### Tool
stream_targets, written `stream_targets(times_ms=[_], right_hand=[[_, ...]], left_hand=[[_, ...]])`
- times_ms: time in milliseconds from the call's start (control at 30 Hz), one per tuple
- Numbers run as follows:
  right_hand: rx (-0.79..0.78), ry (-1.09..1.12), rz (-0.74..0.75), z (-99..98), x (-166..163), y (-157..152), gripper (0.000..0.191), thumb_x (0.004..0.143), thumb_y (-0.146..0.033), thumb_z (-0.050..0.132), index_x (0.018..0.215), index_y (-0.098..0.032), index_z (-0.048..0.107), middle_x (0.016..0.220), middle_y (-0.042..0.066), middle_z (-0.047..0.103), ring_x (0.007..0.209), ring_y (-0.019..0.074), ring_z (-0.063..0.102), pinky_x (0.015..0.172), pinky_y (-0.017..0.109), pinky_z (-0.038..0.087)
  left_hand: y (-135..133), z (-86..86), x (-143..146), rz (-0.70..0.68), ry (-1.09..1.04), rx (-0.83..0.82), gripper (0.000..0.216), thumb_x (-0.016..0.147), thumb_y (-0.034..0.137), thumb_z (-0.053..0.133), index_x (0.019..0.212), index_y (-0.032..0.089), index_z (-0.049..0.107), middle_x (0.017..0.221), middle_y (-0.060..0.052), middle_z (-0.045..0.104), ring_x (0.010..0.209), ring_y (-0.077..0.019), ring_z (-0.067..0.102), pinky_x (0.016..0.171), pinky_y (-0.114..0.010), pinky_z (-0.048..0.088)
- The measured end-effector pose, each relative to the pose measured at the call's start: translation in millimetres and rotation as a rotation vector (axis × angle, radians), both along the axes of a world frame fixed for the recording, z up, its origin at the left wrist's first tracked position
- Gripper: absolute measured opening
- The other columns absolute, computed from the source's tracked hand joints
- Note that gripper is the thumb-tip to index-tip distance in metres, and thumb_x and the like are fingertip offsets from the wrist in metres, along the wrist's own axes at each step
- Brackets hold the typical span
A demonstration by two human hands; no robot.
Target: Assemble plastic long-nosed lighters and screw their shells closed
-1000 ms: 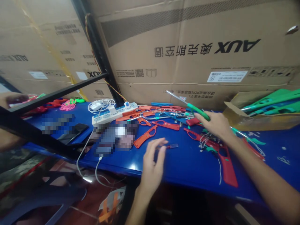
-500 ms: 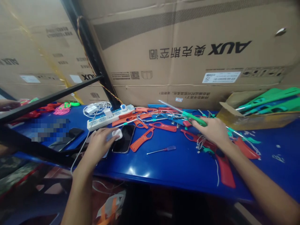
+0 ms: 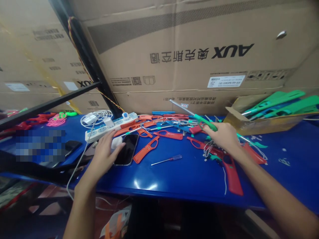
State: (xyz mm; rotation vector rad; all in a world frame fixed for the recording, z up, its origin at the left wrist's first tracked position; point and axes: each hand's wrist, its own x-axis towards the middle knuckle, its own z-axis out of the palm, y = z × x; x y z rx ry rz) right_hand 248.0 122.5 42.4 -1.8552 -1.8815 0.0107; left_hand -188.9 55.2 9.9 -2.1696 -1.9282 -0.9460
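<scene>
Left hand [image 3: 103, 147]: fingers bent, thumb opposed, the gap only as wide as the white case [image 3: 116, 143] pinched between them at the left edge of a phone [image 3: 129, 151]; whether the case also rests on the phone cannot be told. Right hand [image 3: 225, 136]: fingers wrapped firmly around the handle end of a green lighter [image 3: 208, 123], which is raised above the parts heap, its metal rod [image 3: 180, 107] pointing up and to the left. Compared with one second earlier, the left hand has left the area beside the screwdriver [image 3: 174, 158] and gone to the case; within the last half second the case has shifted slightly leftward against the phone. The right hand's grasp is unchanged. The change suggests a pause in handling the lighter, the left hand being occupied with the case.

Counts, outward from the hands: one lighter in hand; one white case; one phone beside it and a second dark phone [image 3: 71, 147] beyond the black frame [image 3: 50, 108]; one screwdriver, lying alone; one power strip [image 3: 99, 133] bearing two plugs. Three shells lie distinctly at the heap's near side: one orange shell [image 3: 142, 154], one slim red shell [image 3: 174, 135] and one large red shell [image 3: 233, 179]. The remaining shells overlap too much to count. At right stands one carton [image 3: 264, 127] of green and blue lighters, their number likewise uncertain, on the blue table [image 3: 189, 182].
</scene>
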Motion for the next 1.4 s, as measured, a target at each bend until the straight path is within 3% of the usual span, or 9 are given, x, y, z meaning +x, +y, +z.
stream_targets(times_ms=[267, 433, 567, 700, 833, 967, 1033, 1200, 1400], right_hand=[[-0.031, 0.048, 0.012, -5.4, 0, 3, 0.058, 0.091, -0.064, 0.044, 0.086, -0.019, 0.081, 0.07, 0.012, 0.071, 0.07, 0.0286, 0.064, 0.058, 0.031, 0.033], [-0.031, 0.079, 0.053, -8.6, 0, 4, 0.06, 0.091, -0.066, 0.045, 0.092, -0.019, 0.082, 0.073, 0.011, 0.072, 0.072, 0.028, 0.065, 0.059, 0.031, 0.035], [-0.035, 0.097, 0.081, -9.3, -1, 3, 0.06, 0.092, -0.068, 0.044, 0.083, -0.02, 0.079, 0.066, 0.008, 0.068, 0.067, 0.0247, 0.062, 0.059, 0.03, 0.034], [-0.046, 0.117, 0.097, -10.8, -2, 2, 0.061, 0.091, -0.071, 0.044, 0.077, -0.022, 0.077, 0.06, 0.005, 0.063, 0.063, 0.0221, 0.058, 0.057, 0.03, 0.032], [-0.052, 0.13, 0.108, -13.6, -2, 4, 0.065, 0.09, -0.073, 0.043, 0.067, -0.021, 0.073, 0.054, 0.004, 0.057, 0.057, 0.0204, 0.053, 0.054, 0.03, 0.029], [-0.047, 0.13, 0.074, -12.8, 1, 6, 0.064, 0.087, -0.072, 0.043, 0.056, -0.021, 0.064, 0.051, 0.004, 0.053, 0.054, 0.0198, 0.051, 0.052, 0.029, 0.028], [-0.038, 0.132, 0.041, -9.8, 4, 6, 0.059, 0.085, -0.069, 0.045, 0.054, -0.021, 0.061, 0.051, 0.004, 0.051, 0.054, 0.0197, 0.05, 0.052, 0.029, 0.028], [0.008, 0.19, -0.025, -2.2, 8, 1, 0.052, 0.086, -0.062, 0.043, 0.056, -0.021, 0.056, 0.051, 0.003, 0.047, 0.054, 0.0184, 0.046, 0.052, 0.03, 0.029], [0.057, 0.236, 0.009, -1.3, 7, -3, 0.05, 0.084, -0.059, 0.049, 0.051, -0.022, 0.043, 0.048, 0.0, 0.038, 0.051, 0.0158, 0.04, 0.05, 0.03, 0.027]], left_hand=[[45, 14.2, 3, 0.074, 0.151, -0.314, 0.082, 0.088, 0.061, 0.054, 0.149, 0.008, 0.04, 0.152, -0.024, 0.047, 0.143, -0.0405, 0.041, 0.115, -0.054, 0.035], [48, 2.2, 11, 0.284, 0.141, -0.313, 0.091, 0.088, 0.066, 0.051, 0.155, 0.007, 0.03, 0.162, -0.028, 0.029, 0.149, -0.0487, 0.028, 0.113, -0.067, 0.03], [43, 6.6, 23, 0.276, 0.137, -0.219, 0.089, 0.089, 0.064, 0.054, 0.154, 0.006, 0.032, 0.161, -0.031, 0.029, 0.146, -0.0506, 0.032, 0.109, -0.068, 0.034], [56, 44.1, 59, 0.137, 0.004, 0.09, 0.074, 0.096, 0.055, 0.051, 0.148, 0.005, 0.04, 0.148, -0.027, 0.05, 0.139, -0.0379, 0.046, 0.113, -0.05, 0.039], [81, 71.0, 118, -0.11, -0.049, 0.232, 0.046, 0.1, 0.041, 0.05, 0.137, 0.013, 0.053, 0.129, -0.015, 0.065, 0.107, -0.0239, 0.066, 0.096, -0.036, 0.049], [90, 56.8, 162, -0.096, 0.016, 0.108, 0.041, 0.105, 0.042, 0.039, 0.099, 0.016, 0.07, 0.074, -0.007, 0.071, 0.072, -0.0202, 0.067, 0.068, -0.029, 0.044], [84, 42.2, 171, -0.175, 0.094, 0.032, 0.04, 0.106, 0.038, 0.038, 0.099, 0.017, 0.071, 0.072, -0.007, 0.071, 0.067, -0.0197, 0.066, 0.062, -0.028, 0.04], [65, 19.7, 176, -0.639, 0.323, -0.174, 0.041, 0.105, 0.039, 0.04, 0.096, 0.018, 0.074, 0.073, -0.006, 0.073, 0.062, -0.0172, 0.064, 0.058, -0.028, 0.036], [61, 15.2, 183, -0.765, 0.283, -0.252, 0.039, 0.105, 0.038, 0.042, 0.094, 0.018, 0.073, 0.082, -0.007, 0.074, 0.067, -0.0171, 0.067, 0.059, -0.028, 0.041]])
